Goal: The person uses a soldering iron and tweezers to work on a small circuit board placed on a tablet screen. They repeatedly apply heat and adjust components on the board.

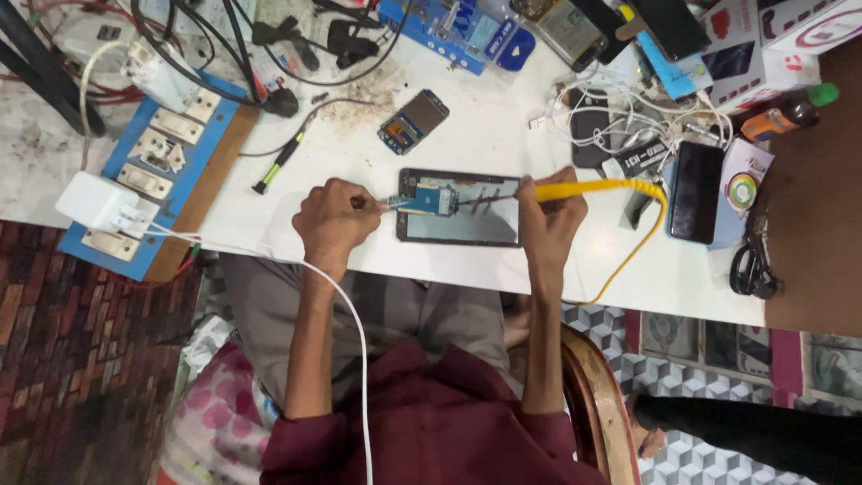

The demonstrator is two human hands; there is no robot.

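Observation:
My left hand (330, 220) pinches a thin metal tool whose tip touches a small blue circuit board (433, 199). The board lies on an opened dark phone (467, 226) flat on the white table (503, 135). My right hand (549, 216) grips a yellow-handled soldering iron (594, 188), with its dark tip pointing left at the board's right edge. The iron's yellow cable (660, 220) loops down over the table's near edge. Both hands rest on the table on either side of the phone.
A blue switchboard (162, 171) with a white charger (94, 202) sits at the left, a green-handled screwdriver (283, 160) beside it. Another phone part (413, 121) lies behind the work. At the right are a black phone (696, 191), scissors (750, 265), a brown bottle (790, 112) and tangled white cables (628, 112).

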